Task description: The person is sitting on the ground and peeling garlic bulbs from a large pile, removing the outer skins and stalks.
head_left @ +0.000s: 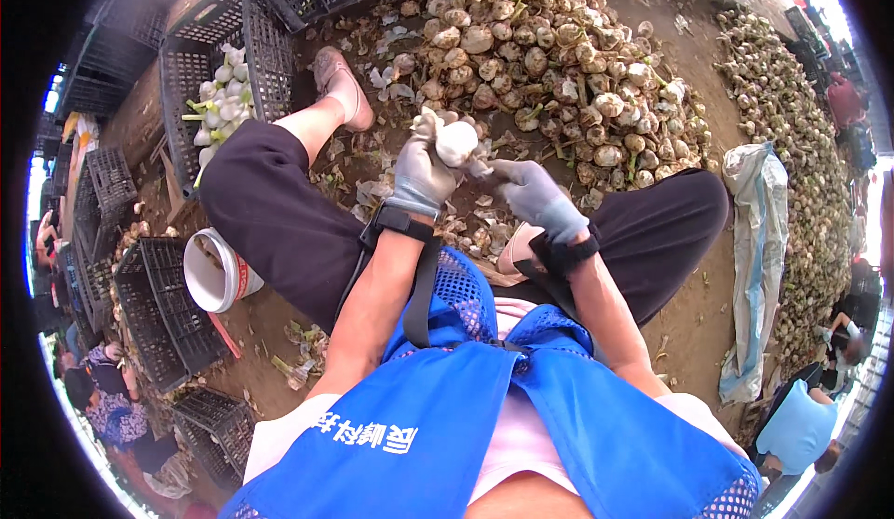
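Observation:
A white, cleaned garlic bulb (456, 144) sits in my gloved left hand (419, 176), whose fingers are closed round it. Just right of the bulb, my gloved right hand (535, 195) has its fingers drawn together, pointing at the bulb. A papery scrap of skin (480, 169) shows between the bulb and the right fingertips. Whatever the right fingers pinch is too small to make out. Beyond both hands lies a large heap of dirty, unpeeled garlic (559, 81). Loose skins litter the ground below the hands.
At the left, a black plastic crate (200, 46) holds clean white garlic. A white bucket (212, 272) stands behind my left knee, beside empty-looking black crates (154, 305). A crumpled pale sack (752, 268) lies at the right, before another long garlic heap (810, 193). Other people sit farther off.

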Motion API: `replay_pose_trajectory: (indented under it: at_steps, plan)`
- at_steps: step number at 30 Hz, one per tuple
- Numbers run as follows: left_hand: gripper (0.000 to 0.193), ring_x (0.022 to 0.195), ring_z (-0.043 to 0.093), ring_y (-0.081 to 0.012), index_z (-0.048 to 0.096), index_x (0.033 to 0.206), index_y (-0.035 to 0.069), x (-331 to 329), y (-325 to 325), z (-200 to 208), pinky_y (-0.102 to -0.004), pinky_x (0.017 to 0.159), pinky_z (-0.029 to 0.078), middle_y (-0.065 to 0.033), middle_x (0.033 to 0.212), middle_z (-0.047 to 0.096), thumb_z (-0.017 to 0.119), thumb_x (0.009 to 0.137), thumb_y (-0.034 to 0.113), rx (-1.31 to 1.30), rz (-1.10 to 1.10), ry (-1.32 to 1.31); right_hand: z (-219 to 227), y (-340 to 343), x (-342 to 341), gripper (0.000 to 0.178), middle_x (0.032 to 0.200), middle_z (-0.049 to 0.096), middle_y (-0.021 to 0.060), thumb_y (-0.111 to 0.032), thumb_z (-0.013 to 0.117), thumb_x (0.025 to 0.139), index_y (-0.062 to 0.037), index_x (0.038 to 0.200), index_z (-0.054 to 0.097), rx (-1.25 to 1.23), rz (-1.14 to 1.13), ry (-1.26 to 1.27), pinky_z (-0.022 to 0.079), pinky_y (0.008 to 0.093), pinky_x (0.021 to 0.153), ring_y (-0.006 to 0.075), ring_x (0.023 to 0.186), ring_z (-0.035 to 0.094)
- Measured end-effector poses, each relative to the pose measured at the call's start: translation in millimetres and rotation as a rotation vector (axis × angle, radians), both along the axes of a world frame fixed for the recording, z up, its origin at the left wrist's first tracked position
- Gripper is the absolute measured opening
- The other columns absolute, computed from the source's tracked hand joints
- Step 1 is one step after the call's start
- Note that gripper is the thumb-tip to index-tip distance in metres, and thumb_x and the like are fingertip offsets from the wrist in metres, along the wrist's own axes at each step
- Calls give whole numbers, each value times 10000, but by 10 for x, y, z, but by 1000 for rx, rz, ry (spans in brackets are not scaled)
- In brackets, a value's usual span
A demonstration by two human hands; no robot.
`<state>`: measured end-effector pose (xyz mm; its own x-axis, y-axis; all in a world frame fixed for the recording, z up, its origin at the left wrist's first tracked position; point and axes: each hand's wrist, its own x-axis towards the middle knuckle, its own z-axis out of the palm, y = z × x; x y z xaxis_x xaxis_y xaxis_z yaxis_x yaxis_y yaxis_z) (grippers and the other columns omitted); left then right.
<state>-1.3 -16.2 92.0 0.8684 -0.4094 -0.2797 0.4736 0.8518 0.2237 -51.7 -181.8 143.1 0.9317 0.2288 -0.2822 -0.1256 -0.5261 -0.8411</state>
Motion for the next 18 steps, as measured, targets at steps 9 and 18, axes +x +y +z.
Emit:
replay_pose_trajectory:
  at_steps: [9,18]
  plan:
    - [204,693,528,-89,569,992,-16,-165,-149,280,-223,615,440,-42,805,596,458,890,122,1032,-381,-598,41,-267,245,215,803,641,50,-101,593,809,36,974,604,285,-114,-64,445,244,630,76,692,523]
    - [317,753,583,-152,611,899,9,-169,-10,147,-270,625,480,-83,852,621,361,915,204,1021,-237,-230,-198,69,-125,122,629,554,116,-121,572,679,-90,565,541,-291,4,-687,437,408,563,309,616,557]
